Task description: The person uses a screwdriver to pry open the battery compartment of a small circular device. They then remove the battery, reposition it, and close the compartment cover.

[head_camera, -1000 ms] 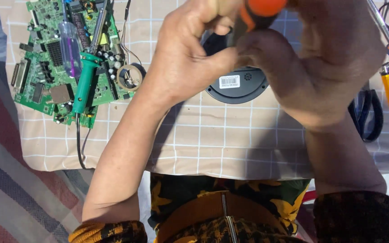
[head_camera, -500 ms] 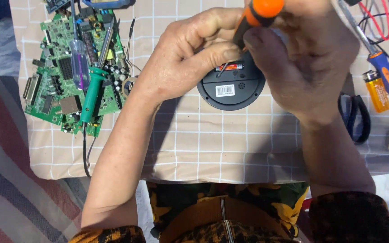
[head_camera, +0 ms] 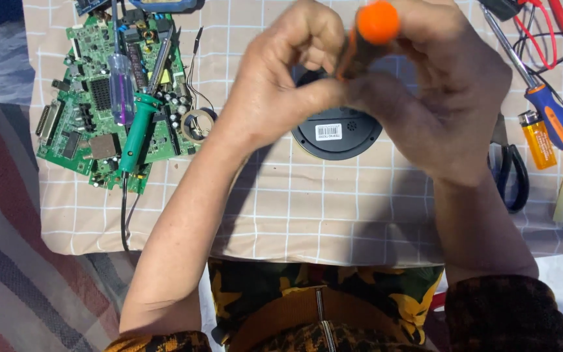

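A round black device (head_camera: pixel 337 135) with a white label lies on the checked cloth, mostly hidden under my hands. My right hand (head_camera: pixel 438 98) is closed around an orange-handled screwdriver (head_camera: pixel 374 26) that stands upright over the device. My left hand (head_camera: pixel 281 72) rests on the device's left side, with its fingers curled against the screwdriver shaft. The screwdriver tip is hidden.
A green circuit board (head_camera: pixel 92 124) lies at the left with a green soldering iron (head_camera: pixel 137 130) and a clear purple screwdriver (head_camera: pixel 121 88) on it. A blue-and-orange screwdriver (head_camera: pixel 548 111), an orange lighter (head_camera: pixel 537 140), black scissors (head_camera: pixel 509 173) and red and black leads (head_camera: pixel 555 26) lie at the right.
The view has shifted, so the table sits lower and further right in frame. Both hands stay over the black device with the screwdriver held upright.
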